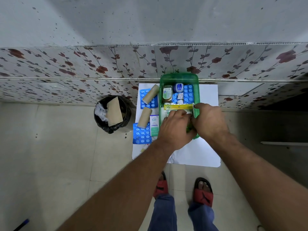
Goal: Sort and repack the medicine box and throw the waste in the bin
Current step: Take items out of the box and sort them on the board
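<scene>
A green plastic medicine box (179, 79) stands on a small white table (208, 92). Inside it lie a brown bottle (167, 94), a small blue-capped jar (178, 87), blue blister packs (188, 93) and a yellow tube box (177, 107). My left hand (175, 129) reaches into the near end of the box, fingers closed among white packets there; what it grips is hidden. My right hand (210, 120) pinches the right end of the yellow tube box at the box's right wall. To the left on the table lie two beige bandage rolls (150, 94) (144, 117), two blue blister packs (141, 135) and a white carton (154, 125).
A black-lined bin (111, 114) stands on the tiled floor left of the table, holding a beige piece and crumpled clear plastic. A floral-papered wall rises right behind the table. My feet in red sandals (202, 192) are below the table's front edge.
</scene>
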